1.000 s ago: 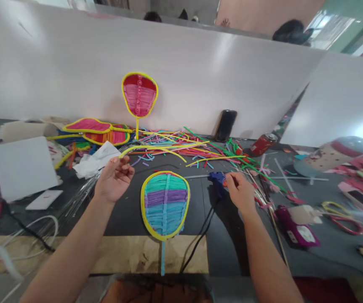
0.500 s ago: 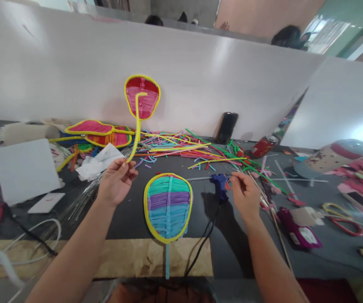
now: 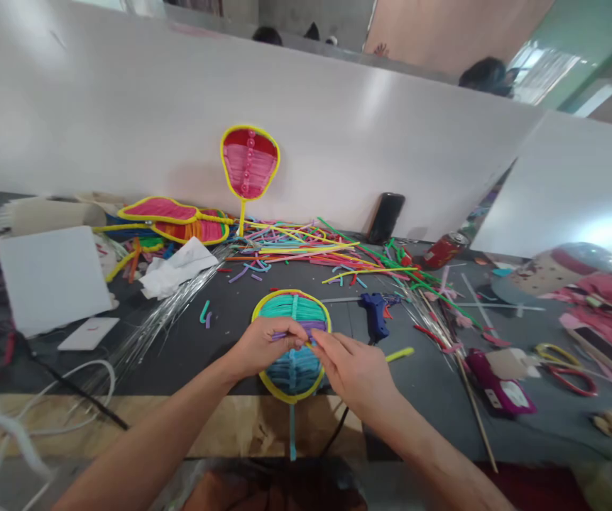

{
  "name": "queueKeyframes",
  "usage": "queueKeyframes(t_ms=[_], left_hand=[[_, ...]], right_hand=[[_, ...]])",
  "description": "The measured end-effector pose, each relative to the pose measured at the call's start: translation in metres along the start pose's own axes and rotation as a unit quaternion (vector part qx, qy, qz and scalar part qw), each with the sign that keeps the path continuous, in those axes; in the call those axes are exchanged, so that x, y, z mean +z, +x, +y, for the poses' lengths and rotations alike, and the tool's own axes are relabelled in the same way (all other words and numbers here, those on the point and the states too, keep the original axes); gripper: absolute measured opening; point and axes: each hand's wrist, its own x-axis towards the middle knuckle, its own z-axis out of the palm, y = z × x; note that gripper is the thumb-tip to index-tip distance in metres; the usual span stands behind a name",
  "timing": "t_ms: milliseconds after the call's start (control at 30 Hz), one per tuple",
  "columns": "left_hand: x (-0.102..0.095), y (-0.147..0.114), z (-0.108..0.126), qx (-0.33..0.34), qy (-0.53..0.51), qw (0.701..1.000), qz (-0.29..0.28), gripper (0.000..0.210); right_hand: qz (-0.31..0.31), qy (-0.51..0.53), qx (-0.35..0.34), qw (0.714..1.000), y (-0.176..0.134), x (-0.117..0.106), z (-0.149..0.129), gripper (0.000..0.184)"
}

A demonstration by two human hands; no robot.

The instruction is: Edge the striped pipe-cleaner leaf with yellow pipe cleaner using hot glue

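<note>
My left hand [image 3: 268, 345] and my right hand [image 3: 356, 369] meet above the round fan [image 3: 295, 305], fingertips pinched together. A yellow pipe cleaner [image 3: 400, 354] runs through my right hand, one end sticking out to its right; a small yellow bit shows between both sets of fingertips. The fan is covered in green, purple and blue pipe cleaners inside a yellow rim. Its blue stem [image 3: 292, 433] points toward me over the table's front edge. My hands hide its middle. To the right of the fan lies a blue glue gun [image 3: 375, 316].
A pink fan [image 3: 250, 160] stands upright against the white partition. Loose pipe cleaners [image 3: 306, 248] pile up at the back, near a leaning phone [image 3: 385, 217] and a red can [image 3: 446, 249]. Silver wires [image 3: 151, 333], white tissue [image 3: 178, 268] and a white card [image 3: 53, 278] lie left, scissors [image 3: 572, 380] right.
My left hand has brought the yellow pipe cleaner down and right, over the fan. My right hand has left the glue gun and come in to meet the left, pinching the pipe cleaner.
</note>
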Motion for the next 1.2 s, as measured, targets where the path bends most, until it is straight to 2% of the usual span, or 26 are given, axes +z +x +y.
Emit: queueKeyframes(t_ms=[100,233,400,633,933,1200], left_hand=[[0.001,0.001,-0.003,0.023,0.085,0.996,0.017,0.012],[0.001,0.003,-0.005,0.020,0.192,0.980,0.047,0.009],[0.000,0.002,-0.005,0.015,0.248,0.966,0.072,0.011],[-0.008,0.003,-0.008,0.002,0.277,0.956,0.093,0.015],[-0.025,0.006,-0.014,-0.031,0.287,0.947,0.141,0.014],[-0.048,0.007,-0.016,-0.065,0.258,0.940,0.214,0.015]], right_hand=[[-0.038,-0.003,0.026,0.999,-0.006,0.002,0.006,0.027],[-0.075,-0.008,0.014,0.997,-0.008,0.000,0.014,0.026],[-0.113,-0.001,0.033,0.993,-0.007,0.008,0.027,0.023],[-0.122,-0.034,0.093,0.988,-0.010,0.015,0.041,0.021],[-0.112,-0.035,0.168,0.979,-0.029,-0.001,0.078,0.024],[-0.091,-0.041,0.244,0.965,-0.048,-0.017,0.101,0.028]])
